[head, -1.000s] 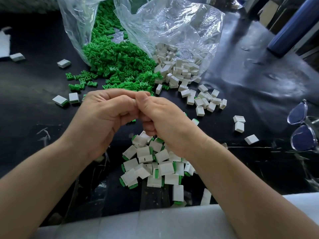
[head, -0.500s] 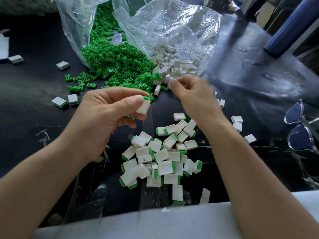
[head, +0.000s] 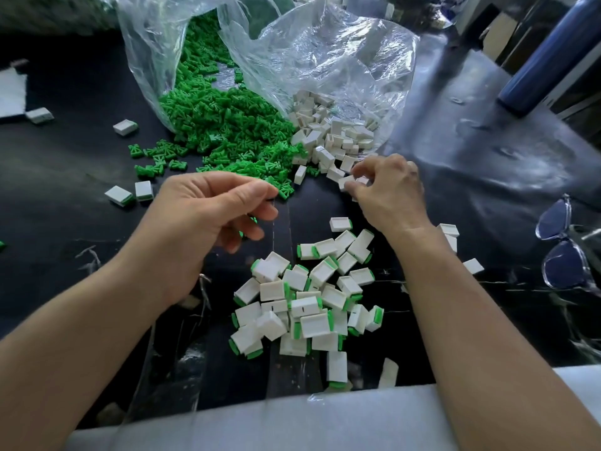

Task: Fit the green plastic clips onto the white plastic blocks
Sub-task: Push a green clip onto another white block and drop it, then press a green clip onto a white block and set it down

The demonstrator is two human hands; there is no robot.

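On the black table (head: pixel 65 196), near its front edge, a pile (head: pixel 309 301) of finished pieces is shown, each white with a green end; a few more lie apart at the left. Much is judged to be left. Loose clips (head: pixel 227 135) spill in a large heap from the mouth of the left bag (head: pixel 146 60), and bare blocks (head: pixel 331 135) spill from the right bag (head: pixel 341 53), the 2 heaps touching at their edges. Both bags are clear plastic, laid on their sides and open toward the person. At the near edge of the white heap, 1 block (head: pixel 345 183) is pinched between thumb and fingertips of the right hand (head: pixel 393 193). The left hand (head: pixel 208 216) is held above the table with fingers loosely curled; green is glimpsed beneath them, but whether clips are held cannot be told.
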